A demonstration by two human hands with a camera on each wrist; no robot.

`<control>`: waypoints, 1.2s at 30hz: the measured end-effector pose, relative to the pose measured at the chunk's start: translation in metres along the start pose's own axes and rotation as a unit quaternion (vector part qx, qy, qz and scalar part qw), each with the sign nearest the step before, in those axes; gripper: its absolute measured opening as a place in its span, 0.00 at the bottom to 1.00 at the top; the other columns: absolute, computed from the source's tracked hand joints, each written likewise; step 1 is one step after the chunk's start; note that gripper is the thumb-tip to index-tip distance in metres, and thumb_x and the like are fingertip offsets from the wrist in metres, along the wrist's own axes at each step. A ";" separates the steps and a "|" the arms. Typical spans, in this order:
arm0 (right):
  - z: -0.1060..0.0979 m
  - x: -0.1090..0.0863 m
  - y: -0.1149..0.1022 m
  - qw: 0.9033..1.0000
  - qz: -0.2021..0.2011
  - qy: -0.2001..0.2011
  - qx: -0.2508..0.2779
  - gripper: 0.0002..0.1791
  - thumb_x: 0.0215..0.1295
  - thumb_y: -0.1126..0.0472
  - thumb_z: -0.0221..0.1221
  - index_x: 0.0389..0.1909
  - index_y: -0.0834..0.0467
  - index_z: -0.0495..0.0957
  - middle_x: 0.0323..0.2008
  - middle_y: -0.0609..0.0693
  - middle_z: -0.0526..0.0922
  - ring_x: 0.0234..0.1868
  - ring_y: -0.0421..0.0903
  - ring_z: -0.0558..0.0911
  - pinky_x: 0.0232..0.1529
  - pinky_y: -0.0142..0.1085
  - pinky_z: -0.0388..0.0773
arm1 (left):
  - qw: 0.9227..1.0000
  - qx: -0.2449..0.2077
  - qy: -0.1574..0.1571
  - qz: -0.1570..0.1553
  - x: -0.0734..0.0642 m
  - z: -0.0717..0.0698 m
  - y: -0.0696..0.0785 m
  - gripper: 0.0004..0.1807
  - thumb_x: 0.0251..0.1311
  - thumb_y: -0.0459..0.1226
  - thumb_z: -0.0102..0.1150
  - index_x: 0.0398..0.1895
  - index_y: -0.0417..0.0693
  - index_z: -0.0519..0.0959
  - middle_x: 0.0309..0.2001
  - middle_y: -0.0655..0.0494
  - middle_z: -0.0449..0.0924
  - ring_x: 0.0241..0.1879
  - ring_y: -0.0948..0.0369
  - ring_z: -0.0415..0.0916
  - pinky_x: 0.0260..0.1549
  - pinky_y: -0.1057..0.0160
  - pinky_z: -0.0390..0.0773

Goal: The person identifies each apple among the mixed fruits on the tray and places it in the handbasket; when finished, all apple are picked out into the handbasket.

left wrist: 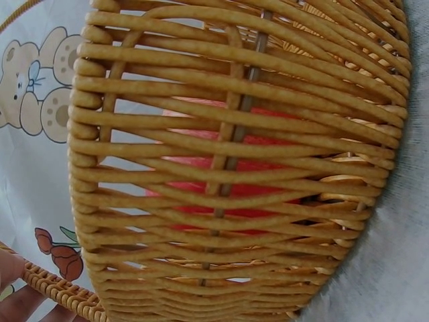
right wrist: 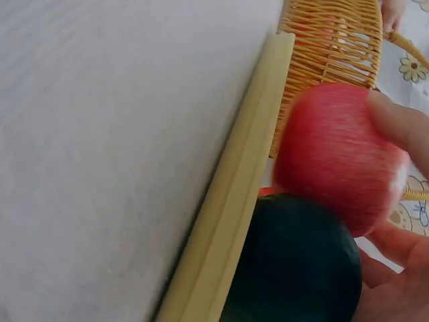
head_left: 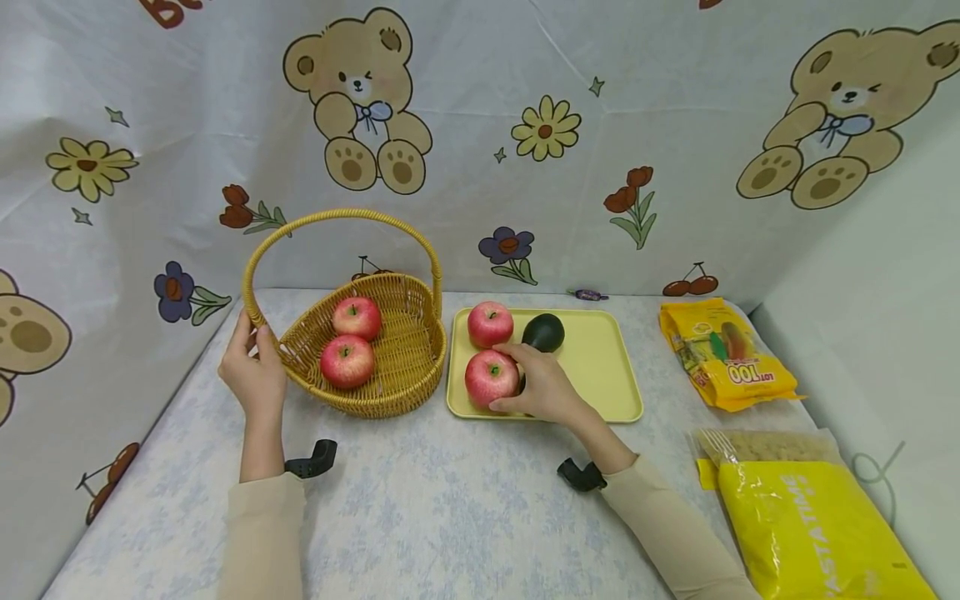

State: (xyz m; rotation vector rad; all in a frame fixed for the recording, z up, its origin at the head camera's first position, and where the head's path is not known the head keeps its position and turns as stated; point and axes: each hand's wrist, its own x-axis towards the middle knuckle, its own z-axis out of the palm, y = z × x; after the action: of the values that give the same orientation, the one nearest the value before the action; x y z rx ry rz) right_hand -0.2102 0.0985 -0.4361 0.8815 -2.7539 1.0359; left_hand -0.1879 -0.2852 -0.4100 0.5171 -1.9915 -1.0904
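Note:
My left hand [head_left: 257, 373] grips the foot of the handle [head_left: 341, 215] of a wicker basket [head_left: 405, 367], thumb and fingers on either side. Two red apples [head_left: 347, 362] sit in the basket's left part; the left wrist view shows red apple [left wrist: 234, 168] through the weave. Over a pale yellow tray [head_left: 600, 367], my right hand [head_left: 546, 385] holds a red apple [head_left: 491, 378] between thumb and fingers. Behind it on the tray are another red apple [head_left: 491, 324] and an avocado [head_left: 543, 332]. A dark green, smooth rounded thing [right wrist: 291, 261] shows beneath the held apple in the right wrist view.
At the right lie a yellow-orange snack bag [head_left: 727, 354] and a yellow pasta bag [head_left: 817, 517]. A small purple wrapped piece [head_left: 588, 295] lies behind the tray. A bear-patterned cloth [head_left: 465, 125] hangs along the table's back edge.

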 end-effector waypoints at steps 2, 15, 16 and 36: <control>-0.002 0.000 -0.004 1.000 0.001 -0.002 0.019 0.45 0.42 0.51 0.78 0.63 0.59 0.71 0.58 0.53 0.79 0.58 0.50 0.77 0.59 0.48 0.76 | 1.000 -0.002 0.000 -0.001 0.000 0.000 0.000 0.21 0.73 0.38 0.48 0.68 0.52 0.72 0.59 0.52 0.80 0.51 0.55 0.80 0.43 0.74 0.79; -0.023 0.005 -0.040 0.985 0.010 0.039 0.166 0.44 0.45 0.57 0.76 0.66 0.54 0.68 0.57 0.52 0.73 0.55 0.48 0.76 0.46 0.36 0.83 | 1.000 -0.001 -0.001 -0.007 0.001 0.000 0.002 0.22 0.72 0.37 0.48 0.68 0.52 0.72 0.60 0.52 0.79 0.52 0.55 0.80 0.46 0.67 0.81; -0.024 0.006 -0.044 0.983 0.006 0.044 0.178 0.44 0.45 0.58 0.76 0.66 0.53 0.68 0.58 0.52 0.72 0.56 0.48 0.75 0.46 0.37 0.83 | 1.000 -0.001 -0.001 -0.008 0.000 0.000 0.003 0.22 0.72 0.37 0.48 0.68 0.52 0.72 0.60 0.52 0.79 0.52 0.55 0.80 0.46 0.67 0.81; 0.012 0.064 -0.102 0.971 0.015 0.122 0.206 0.44 0.49 0.56 0.74 0.68 0.54 0.66 0.59 0.50 0.72 0.57 0.45 0.72 0.50 0.38 0.81 | 1.000 -0.011 0.005 0.001 -0.001 -0.001 0.002 0.21 0.72 0.35 0.49 0.67 0.53 0.73 0.58 0.51 0.81 0.51 0.53 0.80 0.36 0.83 0.71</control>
State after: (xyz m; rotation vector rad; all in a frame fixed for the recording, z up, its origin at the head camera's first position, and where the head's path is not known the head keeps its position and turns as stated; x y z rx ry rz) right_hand -0.2073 -0.0030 -0.3692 0.6908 -2.3956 1.6388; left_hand -0.1870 -0.2841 -0.4084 0.5085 -1.9683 -1.1057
